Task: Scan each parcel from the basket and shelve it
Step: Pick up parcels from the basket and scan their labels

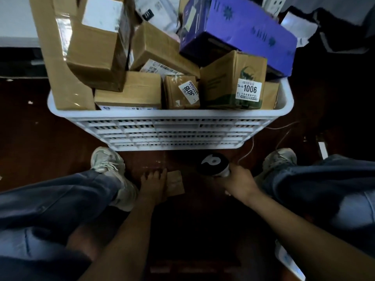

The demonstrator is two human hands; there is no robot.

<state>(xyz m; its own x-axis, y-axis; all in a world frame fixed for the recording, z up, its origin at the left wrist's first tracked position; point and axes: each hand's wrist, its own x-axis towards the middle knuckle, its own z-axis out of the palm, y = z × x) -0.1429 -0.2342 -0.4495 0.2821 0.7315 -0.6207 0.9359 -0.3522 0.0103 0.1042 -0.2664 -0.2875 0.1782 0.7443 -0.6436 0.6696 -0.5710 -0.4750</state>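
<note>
Likely the scanning step. At lower centre, the left grip (pixel 153 184), fingers straight, rests on a small brown parcel (pixel 176 184) on the floor (pixel 60 138). The right grip (pixel 240 182) clasps the scanner (pixel 215 162). Next it probably needs aiming at the label.

Small parcel (pixel 176 183) partly hidden under left hand (pixel 153 184)

Your basket (pixel 174 132) is white moulded plastic, slotted and matt. The parcels (pixel 148 45) are brown matt cardboard, some banded with glossy clear tape (pixel 62 35), with white paper labels (pixel 247 89). The purple box (pixel 249 25) is smooth printed card. Your scanner (pixel 215 162) looks like smooth black and white plastic. Your trousers (pixel 60 199) are denim cloth, and the floor (pixel 50 130) is dark and faintly glossy.
</note>
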